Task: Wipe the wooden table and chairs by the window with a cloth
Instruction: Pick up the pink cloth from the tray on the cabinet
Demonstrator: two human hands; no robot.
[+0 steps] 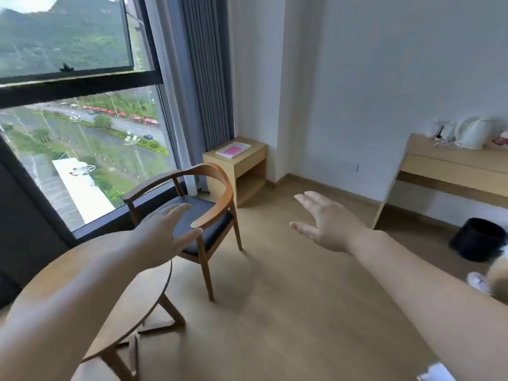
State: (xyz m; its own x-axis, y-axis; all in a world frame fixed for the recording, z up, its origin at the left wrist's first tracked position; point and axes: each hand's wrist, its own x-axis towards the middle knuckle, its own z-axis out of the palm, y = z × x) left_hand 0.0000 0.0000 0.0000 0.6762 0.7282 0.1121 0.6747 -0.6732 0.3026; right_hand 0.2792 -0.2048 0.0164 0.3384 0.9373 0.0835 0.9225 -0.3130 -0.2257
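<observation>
Round wooden table (115, 295): near left, by the window (82, 149)
Chair (192, 213): just beyond it, curved back toward the room
Left hand (165, 235), right hand (327, 224): raised, fingers spread, holding nothing
Cloth: none visible
Risk: wiping can't start bare-handed; a careless reach could knock the chair

Daylight enters through a large dark-framed window (82, 111) with grey curtains (200, 78). White walls (384, 78) meet a light wood floor (275, 298). A small bedside cabinet (236, 169) stands in the corner; a wall desk (453, 171) carries a white kettle (474, 133), above a black bin (479, 239).
</observation>
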